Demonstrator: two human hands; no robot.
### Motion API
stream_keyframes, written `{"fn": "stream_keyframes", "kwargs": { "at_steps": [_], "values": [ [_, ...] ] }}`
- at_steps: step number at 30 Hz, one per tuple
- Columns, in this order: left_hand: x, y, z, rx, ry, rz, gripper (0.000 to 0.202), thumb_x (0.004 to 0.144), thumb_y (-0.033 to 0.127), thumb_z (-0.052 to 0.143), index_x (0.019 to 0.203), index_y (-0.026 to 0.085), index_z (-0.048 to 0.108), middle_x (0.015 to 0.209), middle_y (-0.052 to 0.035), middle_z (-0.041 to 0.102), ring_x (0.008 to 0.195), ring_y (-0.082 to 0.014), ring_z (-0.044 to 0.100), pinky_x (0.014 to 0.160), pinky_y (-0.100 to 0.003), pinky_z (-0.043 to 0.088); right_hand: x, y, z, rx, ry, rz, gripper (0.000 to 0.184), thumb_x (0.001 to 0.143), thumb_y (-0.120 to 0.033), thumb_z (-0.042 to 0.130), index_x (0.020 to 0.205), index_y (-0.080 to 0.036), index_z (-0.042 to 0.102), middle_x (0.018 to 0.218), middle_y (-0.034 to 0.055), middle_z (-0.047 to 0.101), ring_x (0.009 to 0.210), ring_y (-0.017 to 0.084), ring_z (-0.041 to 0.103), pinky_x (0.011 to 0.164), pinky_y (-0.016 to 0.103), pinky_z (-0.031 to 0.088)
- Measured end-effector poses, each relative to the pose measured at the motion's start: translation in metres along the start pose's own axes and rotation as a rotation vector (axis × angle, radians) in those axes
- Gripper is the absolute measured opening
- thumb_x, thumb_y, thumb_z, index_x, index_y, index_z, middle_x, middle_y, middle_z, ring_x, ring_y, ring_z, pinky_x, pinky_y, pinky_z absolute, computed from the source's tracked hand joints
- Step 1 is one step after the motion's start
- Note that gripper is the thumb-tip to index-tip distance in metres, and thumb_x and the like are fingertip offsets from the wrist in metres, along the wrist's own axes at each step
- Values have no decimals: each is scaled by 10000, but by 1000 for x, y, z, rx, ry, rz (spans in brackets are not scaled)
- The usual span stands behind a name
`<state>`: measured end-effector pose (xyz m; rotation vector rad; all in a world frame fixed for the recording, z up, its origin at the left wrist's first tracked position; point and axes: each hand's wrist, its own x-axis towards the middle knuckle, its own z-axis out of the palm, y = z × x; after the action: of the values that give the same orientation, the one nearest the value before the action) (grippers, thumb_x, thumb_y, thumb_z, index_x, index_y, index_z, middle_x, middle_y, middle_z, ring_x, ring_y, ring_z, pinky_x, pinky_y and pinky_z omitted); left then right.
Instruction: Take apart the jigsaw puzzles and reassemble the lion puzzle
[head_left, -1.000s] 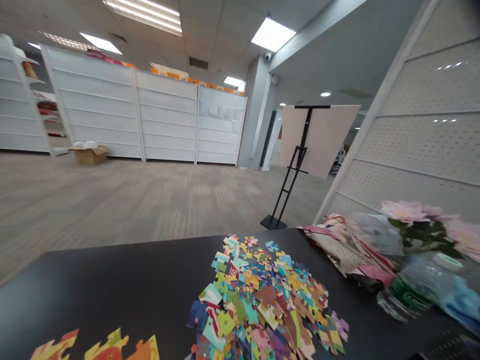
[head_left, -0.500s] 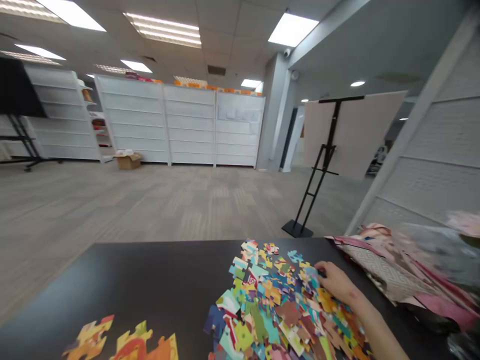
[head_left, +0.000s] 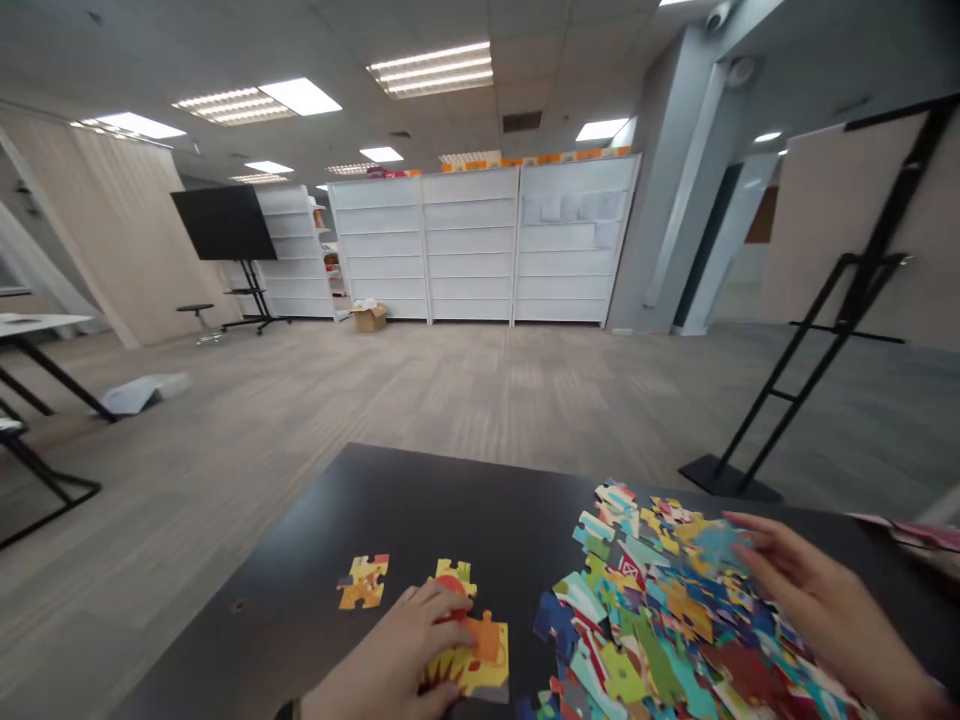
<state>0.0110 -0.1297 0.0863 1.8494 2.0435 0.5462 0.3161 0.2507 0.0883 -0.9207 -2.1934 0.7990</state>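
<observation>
A heap of colourful jigsaw pieces (head_left: 660,610) lies on the right half of a black table (head_left: 420,510). My right hand (head_left: 817,600) rests on the heap's far right side with fingers stretched out flat. Over a joined yellow-and-orange puzzle section (head_left: 480,655) near the table's front lies my left hand (head_left: 390,660), fingers extended and touching it. A single loose yellow-orange piece (head_left: 364,582) sits just left of that section, apart from both hands.
A black floor easel (head_left: 810,370) stands behind the table at the right. A pink patterned item (head_left: 919,535) shows at the right edge. Further off are white shelving units (head_left: 480,245), a cardboard box (head_left: 369,317), a TV on a stand (head_left: 225,225) and another table (head_left: 30,340) at the left.
The view has swung left. My left hand has come in onto the joined section. My right hand stays on the heap, now with fingers spread.
</observation>
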Motion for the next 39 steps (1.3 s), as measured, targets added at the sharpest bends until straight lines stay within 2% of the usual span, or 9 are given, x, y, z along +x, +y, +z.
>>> {"fn": "stream_keyframes", "kwargs": {
  "at_steps": [3, 5, 7, 9, 11, 15, 22, 31, 39],
  "values": [
    [36, -2, -31, -140, 116, 102, 242, 828, 246, 707, 1066, 287, 698, 1264, -42, 637, 1189, -268, 574, 1094, -420, 382, -16, -90, 57, 222, -229, 0, 477, 858, -569, 589, 1187, -224, 609, 920, 73, 678, 789, 214, 656, 682, 305, 532],
    [63, -8, -38, -306, 252, 123, 152, 903, 262, 627, 1040, 241, 690, 1119, -58, 685, 1061, -228, 625, 992, -362, 450, -26, -131, 92, 306, -388, -52, 357, 880, -468, 586, 1129, -217, 632, 890, 41, 654, 799, 193, 641, 705, 286, 523],
    [85, -11, -32, -543, 292, 109, 187, 930, 292, 608, 1091, 216, 667, 1061, -68, 708, 962, -207, 656, 874, -316, 497, -35, -155, 120, 323, -475, -95, 267, 892, -369, 581, 1107, -225, 643, 880, 20, 653, 782, 171, 622, 698, 266, 502],
    [96, -11, -17, -747, 244, 93, 261, 907, 313, 660, 1142, 200, 655, 1040, -77, 723, 921, -203, 673, 808, -288, 510, -42, -166, 140, 336, -505, -107, 228, 897, -317, 583, 1100, -232, 642, 864, 6, 665, 771, 161, 615, 696, 256, 487],
    [97, -12, -2, -857, 218, 64, 272, 884, 325, 702, 1113, 180, 681, 960, -76, 733, 866, -195, 678, 763, -268, 508, -48, -165, 153, 394, -493, -87, 232, 916, -328, 572, 1123, -233, 622, 895, 12, 687, 798, 166, 632, 709, 257, 493],
    [94, -28, 13, -947, 315, -60, 269, 852, 389, 739, 953, 142, 708, 822, -58, 701, 734, -160, 650, 656, -232, 491, -53, -145, 164, 417, -408, -20, 323, 1008, -416, 405, 1227, -240, 564, 1126, 73, 683, 960, 195, 661, 813, 306, 524],
    [99, -67, 10, -904, 394, -163, 338, 819, 459, 731, 906, 140, 663, 769, -37, 664, 648, -157, 635, 561, -238, 525, -51, -128, 165, 32, -409, -210, 269, 1009, -305, 375, 1028, -238, 634, 1028, 54, 679, 971, 212, 648, 869, 340, 494],
    [100, -103, 0, -686, 506, -163, 259, 849, 403, 676, 899, 149, 682, 839, -64, 718, 769, -200, 693, 680, -269, 551, -53, -134, 165, -19, -442, -251, 243, 994, -266, 387, 1019, -240, 627, 1038, 50, 663, 981, 207, 642, 868, 331, 503],
    [93, -107, -12, -432, 460, -137, 194, 905, 343, 605, 933, 173, 696, 848, -45, 735, 752, -185, 689, 689, -255, 526, -55, -129, 167, -6, -434, -254, 245, 997, -271, 392, 1045, -242, 631, 1062, 52, 657, 995, 202, 637, 887, 332, 505]
  ]
}}
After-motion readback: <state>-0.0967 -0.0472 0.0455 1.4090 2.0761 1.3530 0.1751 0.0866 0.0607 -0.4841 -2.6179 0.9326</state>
